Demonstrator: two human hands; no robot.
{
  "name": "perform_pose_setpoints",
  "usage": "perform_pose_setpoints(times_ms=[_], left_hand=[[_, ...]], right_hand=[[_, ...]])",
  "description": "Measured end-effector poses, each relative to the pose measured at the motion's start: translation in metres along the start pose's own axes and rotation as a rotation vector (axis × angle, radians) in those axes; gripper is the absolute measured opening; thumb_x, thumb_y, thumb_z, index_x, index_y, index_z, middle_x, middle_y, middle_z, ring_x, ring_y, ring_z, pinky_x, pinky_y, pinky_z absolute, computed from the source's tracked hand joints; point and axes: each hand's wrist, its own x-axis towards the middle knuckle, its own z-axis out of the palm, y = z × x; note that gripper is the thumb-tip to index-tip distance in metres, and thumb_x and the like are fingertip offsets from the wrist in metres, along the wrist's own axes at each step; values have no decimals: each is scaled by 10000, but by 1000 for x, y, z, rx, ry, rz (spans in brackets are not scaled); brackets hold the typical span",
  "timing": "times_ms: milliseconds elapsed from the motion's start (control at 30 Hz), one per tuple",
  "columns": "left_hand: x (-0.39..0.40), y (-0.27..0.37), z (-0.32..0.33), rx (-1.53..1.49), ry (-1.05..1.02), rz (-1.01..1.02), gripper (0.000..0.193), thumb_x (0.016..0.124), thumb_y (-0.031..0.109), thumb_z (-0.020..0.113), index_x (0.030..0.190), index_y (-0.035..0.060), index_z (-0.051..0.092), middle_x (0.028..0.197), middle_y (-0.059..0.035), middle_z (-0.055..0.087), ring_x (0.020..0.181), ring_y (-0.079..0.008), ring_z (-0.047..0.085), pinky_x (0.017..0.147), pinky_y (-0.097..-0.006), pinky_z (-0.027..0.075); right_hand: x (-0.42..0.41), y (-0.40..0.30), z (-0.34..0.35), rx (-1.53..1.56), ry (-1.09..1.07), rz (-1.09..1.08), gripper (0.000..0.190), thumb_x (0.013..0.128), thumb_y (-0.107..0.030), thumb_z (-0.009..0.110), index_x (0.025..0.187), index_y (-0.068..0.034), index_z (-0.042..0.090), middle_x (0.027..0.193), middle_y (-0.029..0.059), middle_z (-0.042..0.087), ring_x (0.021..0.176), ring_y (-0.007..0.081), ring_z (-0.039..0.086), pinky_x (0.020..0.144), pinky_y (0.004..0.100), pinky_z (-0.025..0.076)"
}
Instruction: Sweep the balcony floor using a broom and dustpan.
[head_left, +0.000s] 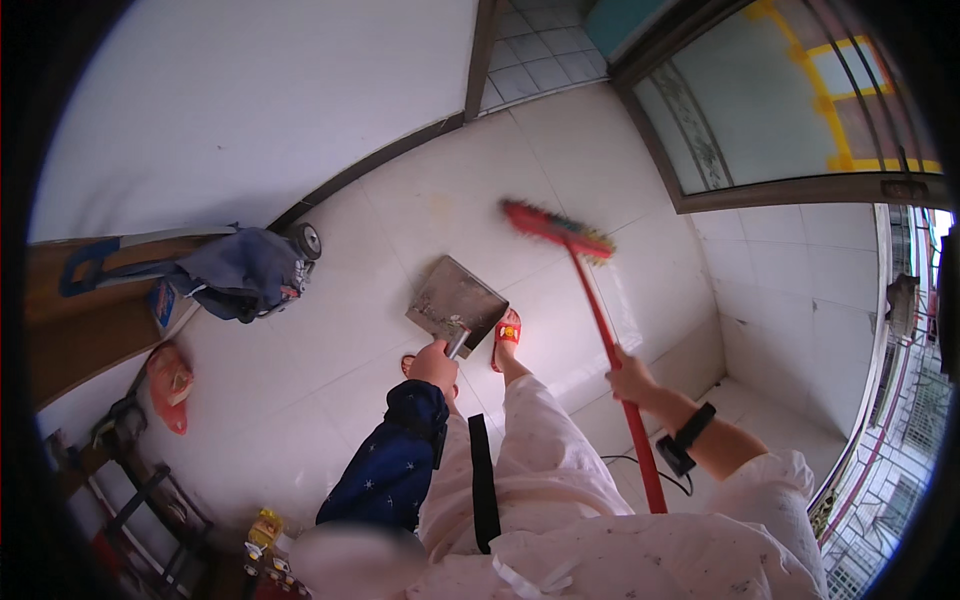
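My left hand (435, 365) grips the metal handle of a dustpan (459, 297), whose flat pan lies just ahead of my feet. Bits of debris show on the pan near its back edge. In my right hand (634, 379) is the red pole of a broom (592, 300). The broom head (556, 228), red with green and yellowish bristles, is blurred and sits ahead and to the right of the dustpan. I cannot tell whether the bristles touch the floor.
A folded blue trolley bag (240, 271) with wheels lies by the left wall, near an orange-red plastic bag (171, 382). A dark metal rack (150, 510) stands lower left. At upper right is a framed glass door (720, 142). A black cable (679, 480) runs along the right-hand floor.
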Motion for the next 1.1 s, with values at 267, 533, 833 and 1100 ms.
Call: perform_pose_setpoints(times_ms=[267,533,833,1100], left_hand=[[-13,-31,13,10,41,-66,239,702,118,592,916,12,580,852,-182,612,825,-346,582,728,-394,454],[-62,-74,-14,-105,162,-64,285,701,139,615,943,-5,571,829,-200,608,802,-349,582,698,-392,446],[-63,-135,-10,-349,133,-214,286,700,130,624,949,-3,576,722,-159,609,672,-306,603,616,-386,466],[-53,-117,-43,-550,108,-418,181,739,79,578,898,-1,549,632,-84,543,426,-162,526,361,-291,452]], right_hand=[[-129,6,-26,142,-345,22,596,780,-95,606,1326,-71,370,610,41,534,448,106,491,415,250,420],[-75,-54,-2,245,-108,-173,535,763,-76,605,1259,-21,414,574,56,527,426,119,498,382,269,417],[113,-194,50,319,93,-369,234,749,-56,551,944,40,463,664,143,571,485,225,596,396,338,480],[15,-120,108,-585,-142,-304,869,663,-67,541,1368,34,45,818,251,614,724,350,632,642,420,508]])
